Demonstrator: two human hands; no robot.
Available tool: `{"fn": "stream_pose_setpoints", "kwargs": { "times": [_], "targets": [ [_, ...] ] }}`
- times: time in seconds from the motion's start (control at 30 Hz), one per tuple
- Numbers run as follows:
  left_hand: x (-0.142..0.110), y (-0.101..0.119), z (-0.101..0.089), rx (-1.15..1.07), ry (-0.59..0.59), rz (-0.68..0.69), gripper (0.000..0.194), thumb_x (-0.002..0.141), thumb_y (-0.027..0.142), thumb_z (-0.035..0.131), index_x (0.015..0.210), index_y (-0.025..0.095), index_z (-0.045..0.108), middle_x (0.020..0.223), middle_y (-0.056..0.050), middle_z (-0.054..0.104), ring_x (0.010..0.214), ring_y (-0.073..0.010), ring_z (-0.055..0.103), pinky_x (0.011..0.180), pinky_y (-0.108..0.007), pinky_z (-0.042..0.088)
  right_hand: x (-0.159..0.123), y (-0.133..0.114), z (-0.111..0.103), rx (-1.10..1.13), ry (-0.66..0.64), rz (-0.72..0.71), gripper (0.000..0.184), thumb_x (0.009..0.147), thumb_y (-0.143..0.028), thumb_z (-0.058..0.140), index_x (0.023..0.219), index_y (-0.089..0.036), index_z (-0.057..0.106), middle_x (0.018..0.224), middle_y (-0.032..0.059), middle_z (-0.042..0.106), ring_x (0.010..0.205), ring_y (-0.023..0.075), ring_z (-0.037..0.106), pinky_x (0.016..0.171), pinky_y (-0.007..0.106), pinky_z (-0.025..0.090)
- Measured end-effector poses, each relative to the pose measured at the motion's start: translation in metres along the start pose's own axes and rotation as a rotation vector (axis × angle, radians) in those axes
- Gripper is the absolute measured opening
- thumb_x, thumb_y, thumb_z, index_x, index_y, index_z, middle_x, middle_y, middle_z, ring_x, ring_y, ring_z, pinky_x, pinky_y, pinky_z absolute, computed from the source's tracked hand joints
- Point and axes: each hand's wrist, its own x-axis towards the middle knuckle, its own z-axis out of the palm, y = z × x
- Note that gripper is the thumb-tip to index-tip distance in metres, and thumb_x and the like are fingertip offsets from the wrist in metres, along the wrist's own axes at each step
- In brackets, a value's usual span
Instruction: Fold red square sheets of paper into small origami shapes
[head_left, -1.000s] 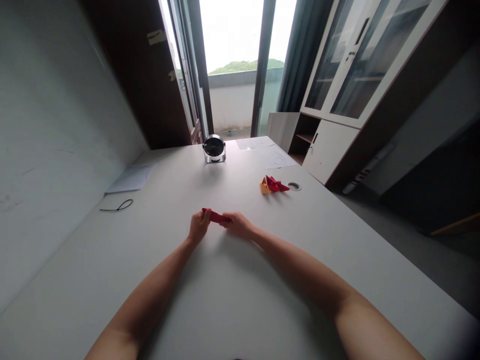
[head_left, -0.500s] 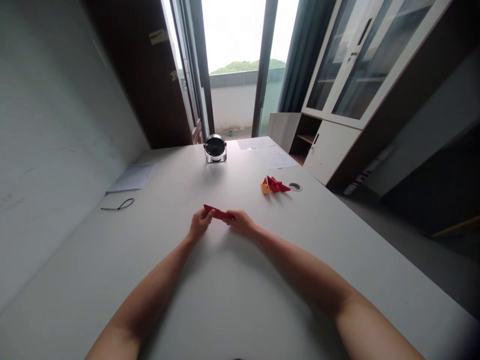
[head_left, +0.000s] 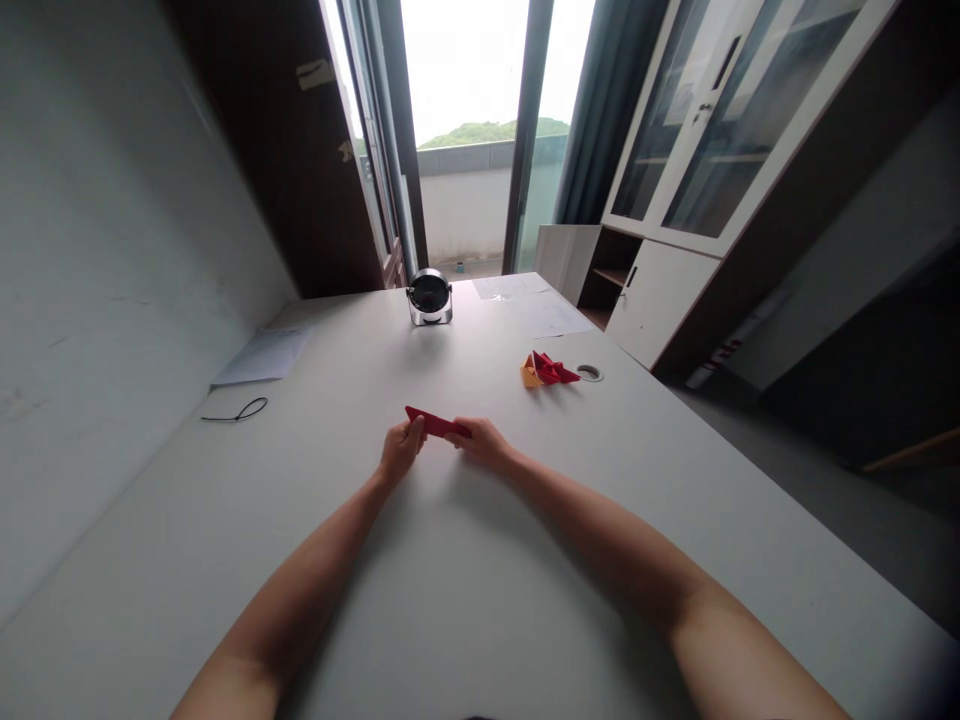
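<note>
A narrow folded strip of red paper [head_left: 436,425] is stretched between my two hands, low over the white table [head_left: 465,560]. My left hand [head_left: 402,445] pinches its left part with the thumb on the near side; a pointed red end sticks out beyond the fingers. On the right end, my right hand [head_left: 480,440] is closed with thumb and fingers, hiding part of the strip. Farther back to the right lie folded red and orange paper pieces [head_left: 551,369], apart from both hands.
Beside the folded pieces lies a roll of tape [head_left: 590,373]. A round black device on a metal stand [head_left: 430,296] is at the back. Paper sheets [head_left: 262,355] and a black cable tie [head_left: 244,410] are at the left; more sheets [head_left: 551,310] lie back right, near a cabinet [head_left: 664,300].
The red strip has shifted very slightly within my fingers, and its pointed left end shows a little more. Both hands keep their hold in nearly the same place.
</note>
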Motion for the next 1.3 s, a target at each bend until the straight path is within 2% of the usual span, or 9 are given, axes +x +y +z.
{"fn": "stream_pose_setpoints", "kwargs": {
  "times": [0.13,0.4,0.67,0.8,1.0,1.13,1.3],
  "targets": [
    [0.002,-0.002,0.000,-0.016,0.021,-0.010,0.057,0.093,0.061,0.043,0.056,0.018,0.053,0.046,0.001,0.046,0.043,-0.0112,0.041,0.046,-0.026,0.028,-0.001,0.000,0.000,-0.026,0.005,0.004,0.019,0.084,-0.035,0.059,0.076,-0.019,0.064,0.065,-0.0039,0.061,0.059,0.0106,0.049,0.058,0.022,0.035],
    [0.005,0.002,-0.004,0.026,0.104,0.080,0.040,0.093,0.046,0.049,0.065,0.018,0.056,0.053,0.003,0.046,0.052,-0.0110,0.042,0.052,-0.024,0.032,0.000,0.001,-0.001,-0.124,-0.002,-0.034,0.022,0.084,-0.036,0.060,0.072,-0.018,0.058,0.060,-0.0052,0.049,0.056,0.0096,0.040,0.054,0.022,0.027],
    [0.005,0.005,-0.004,0.005,0.159,0.071,0.031,0.089,0.042,0.052,0.069,0.018,0.057,0.056,0.003,0.047,0.052,-0.0115,0.041,0.051,-0.023,0.031,0.000,0.003,-0.002,-0.120,0.069,-0.004,0.022,0.085,-0.037,0.056,0.072,-0.019,0.060,0.059,-0.0050,0.050,0.056,0.0100,0.040,0.054,0.023,0.027],
    [0.004,0.012,-0.004,-0.002,0.179,0.078,0.026,0.086,0.041,0.057,0.073,0.018,0.058,0.060,0.002,0.053,0.056,-0.0129,0.046,0.055,-0.024,0.036,-0.001,0.002,-0.002,-0.122,0.035,-0.013,0.018,0.084,-0.033,0.056,0.073,-0.019,0.061,0.060,-0.0050,0.051,0.057,0.0101,0.042,0.054,0.022,0.028],
    [0.004,0.014,-0.006,0.012,0.190,0.069,0.036,0.088,0.048,0.055,0.067,0.019,0.052,0.057,0.003,0.045,0.055,-0.0127,0.042,0.054,-0.024,0.033,0.000,0.005,-0.001,-0.149,0.003,-0.029,0.013,0.081,-0.029,0.058,0.075,-0.019,0.063,0.060,-0.0053,0.050,0.057,0.0100,0.042,0.055,0.022,0.029],
    [0.004,0.012,-0.007,0.029,0.203,0.074,0.043,0.089,0.053,0.054,0.062,0.020,0.047,0.054,0.004,0.038,0.052,-0.0116,0.036,0.051,-0.024,0.029,0.001,0.006,0.000,-0.152,0.024,-0.019,0.014,0.081,-0.030,0.057,0.073,-0.019,0.062,0.059,-0.0052,0.050,0.057,0.0102,0.042,0.055,0.022,0.029],
    [0.003,0.015,-0.008,0.005,0.221,0.049,0.044,0.090,0.053,0.054,0.061,0.021,0.046,0.050,0.004,0.037,0.049,-0.0121,0.037,0.047,-0.025,0.027,0.001,0.007,-0.001,-0.119,0.069,-0.012,0.016,0.083,-0.032,0.057,0.076,-0.019,0.063,0.060,-0.0048,0.051,0.057,0.0107,0.042,0.055,0.022,0.029]
  ]
}}
